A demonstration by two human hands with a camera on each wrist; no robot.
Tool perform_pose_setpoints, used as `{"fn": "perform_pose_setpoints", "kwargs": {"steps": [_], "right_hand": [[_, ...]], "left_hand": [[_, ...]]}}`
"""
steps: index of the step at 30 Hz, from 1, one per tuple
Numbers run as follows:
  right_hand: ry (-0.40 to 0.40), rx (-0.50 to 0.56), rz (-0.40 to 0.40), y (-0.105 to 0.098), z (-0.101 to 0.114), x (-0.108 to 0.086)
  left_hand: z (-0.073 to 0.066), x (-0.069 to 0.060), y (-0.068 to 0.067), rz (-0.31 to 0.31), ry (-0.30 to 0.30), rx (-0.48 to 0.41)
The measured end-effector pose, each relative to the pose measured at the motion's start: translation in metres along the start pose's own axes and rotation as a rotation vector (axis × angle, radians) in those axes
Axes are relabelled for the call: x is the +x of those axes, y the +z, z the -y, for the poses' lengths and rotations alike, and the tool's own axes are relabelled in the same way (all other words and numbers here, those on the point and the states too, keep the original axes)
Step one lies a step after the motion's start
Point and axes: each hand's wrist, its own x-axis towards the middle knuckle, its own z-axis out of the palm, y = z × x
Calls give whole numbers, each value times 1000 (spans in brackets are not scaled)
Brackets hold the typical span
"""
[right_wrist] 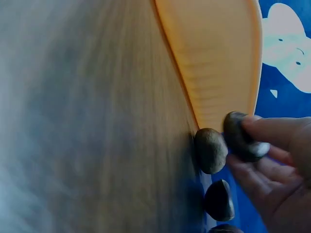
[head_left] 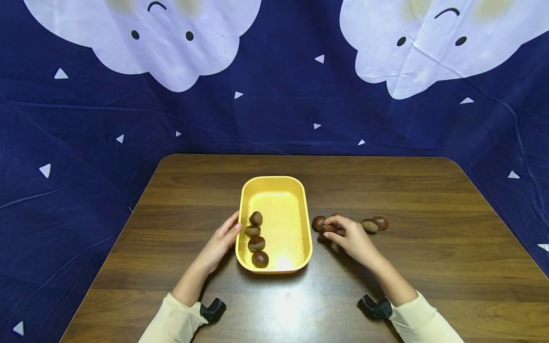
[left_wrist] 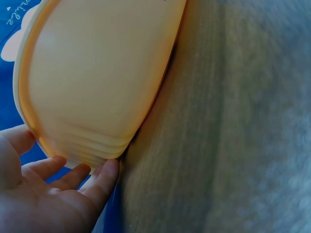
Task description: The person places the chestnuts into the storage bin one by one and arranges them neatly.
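Observation:
A yellow container (head_left: 280, 228) stands on the table, with several brown chestnuts (head_left: 256, 244) in a row along its left inner side. At its left wall, my left hand (head_left: 220, 244) holds the container, thumb at the rim and fingers against the outer side, as the left wrist view shows. To the right of the container, my right hand (head_left: 353, 240) pinches a chestnut (right_wrist: 243, 138) between thumb and fingers. Other loose chestnuts (right_wrist: 211, 150) lie on the table close by that hand, partly hidden behind it in the head view.
Two chestnuts (head_left: 375, 224) lie right of my right hand. The wooden table (head_left: 429, 267) ends at a dark blue cloth (head_left: 283, 114) with white clouds and triangles. Black bands (head_left: 375, 307) sit at both wrists.

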Motion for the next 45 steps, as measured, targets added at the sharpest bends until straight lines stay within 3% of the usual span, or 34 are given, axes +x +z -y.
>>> {"fn": "perform_pose_setpoints", "kwargs": {"steps": [9, 21, 26, 37, 45], "right_hand": [[-53, 4, -71, -5, 20, 18], [-149, 67, -47, 8, 46, 52], [-190, 43, -28, 19, 49, 69], [-166, 47, 81, 47, 52, 103], [-71, 25, 157, 65, 61, 119]], "left_hand": [[1, 0, 0, 15, 8, -12], [1, 1, 1, 6, 13, 5], [1, 1, 1, 0, 6, 4], [0, 1, 1, -16, -3, 17], [0, 1, 1, -11, -6, 15]]}}
